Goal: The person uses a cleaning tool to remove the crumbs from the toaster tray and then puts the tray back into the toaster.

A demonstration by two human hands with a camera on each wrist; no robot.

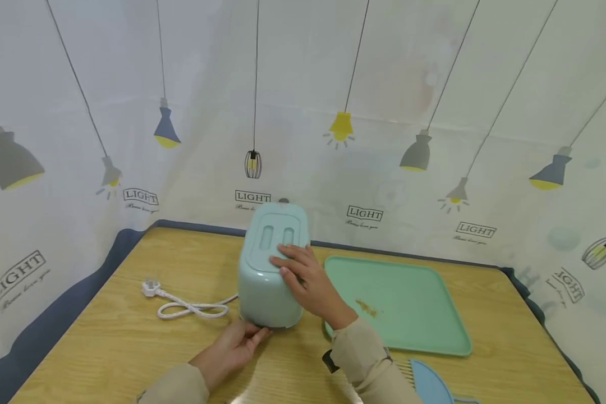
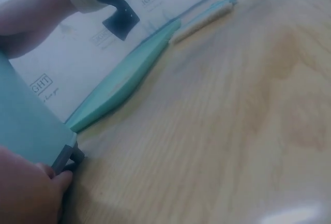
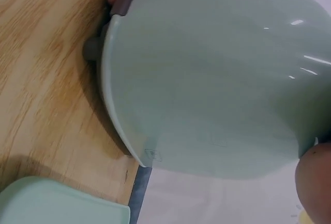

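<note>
A pale blue-green toaster (image 1: 270, 294) stands on the table, its lid with two slots facing up. At its near bottom edge is a dark tab (image 2: 63, 158). My left hand (image 1: 232, 343) is low at that edge, thumb and finger pinching the tab; the rest of those fingers are partly hidden. My right hand (image 1: 310, 280) rests on the toaster's top and right side, with fingers extended over the lid. A white power cord (image 1: 192, 308) runs from the toaster's left side to its plug (image 1: 151, 288).
A green tray (image 1: 419, 314) lies right of the toaster, with brown crumbs (image 1: 366, 307) on it. A blue brush (image 1: 429, 384) with pale bristles lies nearer, by my right sleeve. Behind the wooden table (image 1: 106, 348) hangs a lamp-patterned curtain (image 1: 303, 84).
</note>
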